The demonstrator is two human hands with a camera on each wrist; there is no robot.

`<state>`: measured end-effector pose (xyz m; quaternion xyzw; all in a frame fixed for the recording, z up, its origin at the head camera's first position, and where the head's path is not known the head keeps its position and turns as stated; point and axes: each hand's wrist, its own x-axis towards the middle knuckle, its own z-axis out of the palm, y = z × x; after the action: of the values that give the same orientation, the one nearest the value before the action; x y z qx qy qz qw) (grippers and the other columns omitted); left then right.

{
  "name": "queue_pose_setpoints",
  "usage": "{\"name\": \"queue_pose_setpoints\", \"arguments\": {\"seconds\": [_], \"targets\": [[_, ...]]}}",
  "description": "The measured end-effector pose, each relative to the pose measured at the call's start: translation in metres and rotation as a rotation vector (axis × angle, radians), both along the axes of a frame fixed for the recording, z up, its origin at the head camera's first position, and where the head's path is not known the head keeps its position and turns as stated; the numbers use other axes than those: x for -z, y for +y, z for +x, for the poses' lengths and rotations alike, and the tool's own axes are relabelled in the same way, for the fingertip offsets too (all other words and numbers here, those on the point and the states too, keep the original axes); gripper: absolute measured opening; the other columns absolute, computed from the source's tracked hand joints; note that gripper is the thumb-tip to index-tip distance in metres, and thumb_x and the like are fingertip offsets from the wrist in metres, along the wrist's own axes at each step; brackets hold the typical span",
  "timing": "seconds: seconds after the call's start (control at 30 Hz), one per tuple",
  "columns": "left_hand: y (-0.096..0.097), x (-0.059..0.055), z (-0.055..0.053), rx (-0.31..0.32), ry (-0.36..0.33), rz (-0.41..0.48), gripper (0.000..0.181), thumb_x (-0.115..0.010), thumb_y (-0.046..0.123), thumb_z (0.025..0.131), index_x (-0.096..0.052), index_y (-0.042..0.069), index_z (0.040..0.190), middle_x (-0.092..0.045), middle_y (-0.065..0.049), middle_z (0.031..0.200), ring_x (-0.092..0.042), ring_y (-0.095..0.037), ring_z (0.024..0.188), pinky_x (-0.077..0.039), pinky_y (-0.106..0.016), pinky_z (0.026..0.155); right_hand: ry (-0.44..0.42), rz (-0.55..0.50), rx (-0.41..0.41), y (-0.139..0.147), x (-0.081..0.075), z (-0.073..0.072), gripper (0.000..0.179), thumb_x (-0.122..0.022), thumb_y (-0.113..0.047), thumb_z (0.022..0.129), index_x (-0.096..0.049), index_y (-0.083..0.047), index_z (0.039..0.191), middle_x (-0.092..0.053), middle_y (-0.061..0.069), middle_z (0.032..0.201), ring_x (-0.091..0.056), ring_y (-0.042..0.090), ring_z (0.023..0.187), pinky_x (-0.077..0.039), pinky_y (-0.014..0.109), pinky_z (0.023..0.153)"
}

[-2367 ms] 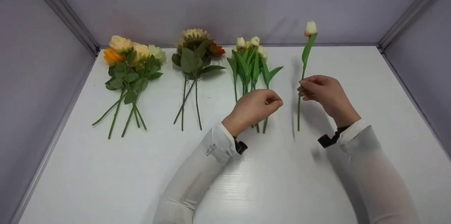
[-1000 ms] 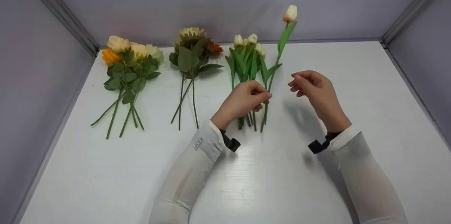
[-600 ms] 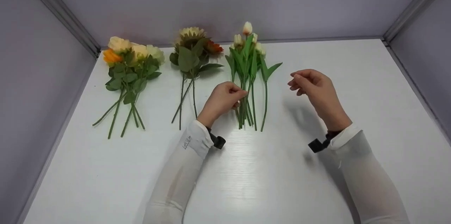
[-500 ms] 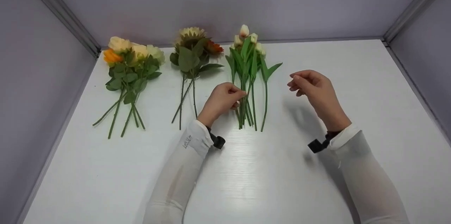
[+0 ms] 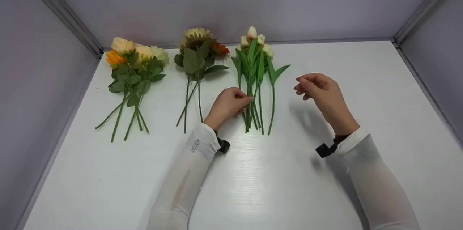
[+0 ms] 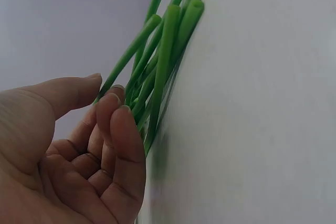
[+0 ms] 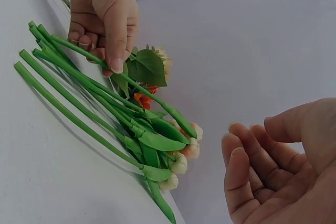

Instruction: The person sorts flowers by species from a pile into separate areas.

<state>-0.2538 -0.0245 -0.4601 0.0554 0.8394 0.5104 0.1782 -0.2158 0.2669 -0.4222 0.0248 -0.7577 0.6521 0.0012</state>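
My left hand (image 5: 228, 105) pinches the stem of a white tulip with a pinkish base (image 5: 252, 32), thumb against fingertips. This tulip lies over the bunch of white tulips (image 5: 267, 50), its head a little beyond the others. In the left wrist view the pinched stem (image 6: 132, 46) runs close above several other green stem ends (image 6: 191, 17). My right hand (image 5: 323, 96) is held to the right of the bunch, fingers loosely bent, with nothing in it. The right wrist view shows its thumb and fingertips (image 7: 236, 153) apart.
Roses in peach, orange and pale green (image 5: 134, 54) lie at the left of the white table (image 5: 253, 190). Between them and the tulips lies a group with a cream flower and a dark orange one (image 5: 220, 48). Grey panels (image 5: 231, 2) stand behind and at both sides.
The right hand held the single tulip earlier; the left hand then took its stem and carried it leftward over the bunch, lowering it. The right hand has stayed nearly still since letting go.
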Motion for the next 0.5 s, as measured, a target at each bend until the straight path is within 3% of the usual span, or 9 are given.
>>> {"name": "queue_pose_setpoints", "arguments": {"seconds": [0.4,0.5], "targets": [[-0.007,-0.010,0.005,0.016,0.061,-0.150,0.031,-0.066,0.046,0.100,-0.069,0.016,0.106,-0.070,-0.002,0.093,-0.064,-0.019,0.075,-0.050,-0.036,0.066,-0.001,0.027,0.001,-0.002,0.002,-0.005,0.037,-0.066,-0.035,0.102,-0.068,-0.003,0.119,-0.070,0.016,0.109,-0.066,0.026,0.098,-0.055,0.028,0.077],[-0.010,-0.015,0.007,0.013,0.102,-0.187,0.032,-0.065,0.048,0.100,-0.069,0.017,0.106,-0.069,0.001,0.096,-0.062,-0.018,0.075,-0.049,-0.036,0.068,-0.006,0.062,0.017,-0.002,0.003,-0.006,0.036,-0.066,-0.036,0.102,-0.068,-0.004,0.119,-0.070,0.015,0.109,-0.066,0.025,0.098,-0.055,0.028,0.077]]}}
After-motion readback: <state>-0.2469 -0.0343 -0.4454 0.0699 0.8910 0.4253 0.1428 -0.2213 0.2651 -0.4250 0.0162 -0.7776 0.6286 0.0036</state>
